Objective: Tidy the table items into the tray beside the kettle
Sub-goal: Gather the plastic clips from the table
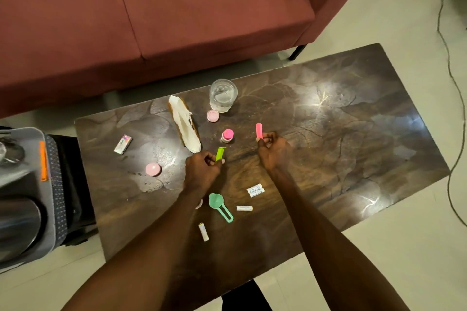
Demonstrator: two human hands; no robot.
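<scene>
Two small plastic clips were in our hands: our left hand [202,169] pinched a lime-green clip [220,154] between curled fingers, and our right hand [274,150] pinched a pink clip [258,130] that stood upright above the fingertips. Each grip was closed tight on its clip, just above the surface [353,113].

That surface was dark, glossy and marbled, with bright glare patches. On it lay a crumpled white wrapper [185,127], long and papery, beside a clear ribbed glass [223,95]. A round pink lid [213,115] lay just in front of the glass, and a small jar with a pink cap [227,135] stood between the two clips. A pink dome-shaped lid [153,169] and a small printed box [123,144] lay further left. Nearer to us were a mint-green scoop with a looped handle [220,206] and several small white tubes [255,190].

At the far left sat a grey tray [35,134] with an orange strip on its rim, holding a shiny metal kettle [17,225]. A red-brown upholstered sofa [151,20] stood behind, on a pale tiled floor [404,20] crossed by a thin cable [452,78].
</scene>
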